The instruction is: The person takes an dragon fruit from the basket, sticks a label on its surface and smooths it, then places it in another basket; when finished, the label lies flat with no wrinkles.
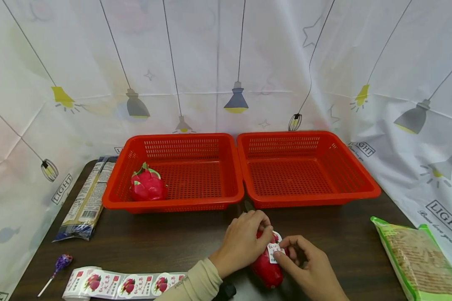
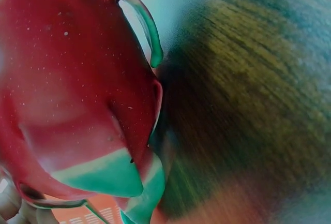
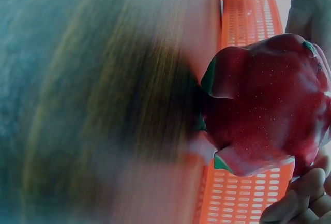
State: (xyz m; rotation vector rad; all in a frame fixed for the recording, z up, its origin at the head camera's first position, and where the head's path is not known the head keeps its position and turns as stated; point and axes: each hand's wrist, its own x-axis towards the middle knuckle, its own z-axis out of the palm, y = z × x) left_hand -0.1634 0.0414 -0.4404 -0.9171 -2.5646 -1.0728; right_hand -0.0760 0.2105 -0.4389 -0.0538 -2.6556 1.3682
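On the table in front of the baskets lies a red dragon fruit (image 1: pixel 267 272), which fills much of both wrist views (image 2: pixel 77 89). A white sticker (image 1: pixel 275 250) with a fruit picture and red print lies against its upper side. My left hand (image 1: pixel 245 242) grips the fruit's far end with curled fingers, its thumb by the sticker. From the other side, my right hand (image 1: pixel 305 265) pinches the sticker's edge between thumb and forefinger. The right wrist view has those curled fingers (image 3: pixel 305 198) low beside the fruit.
A red plastic basket (image 1: pixel 177 205) at the back holds another dragon fruit (image 1: pixel 148 186); a second red basket (image 1: pixel 312 200) adjoins it. A sticker roll (image 1: pixel 109 284), a lollipop (image 1: pixel 62 262) and a long packet (image 1: pixel 86 200) are at left. A green-edged packet (image 1: pixel 422 259) lies right.
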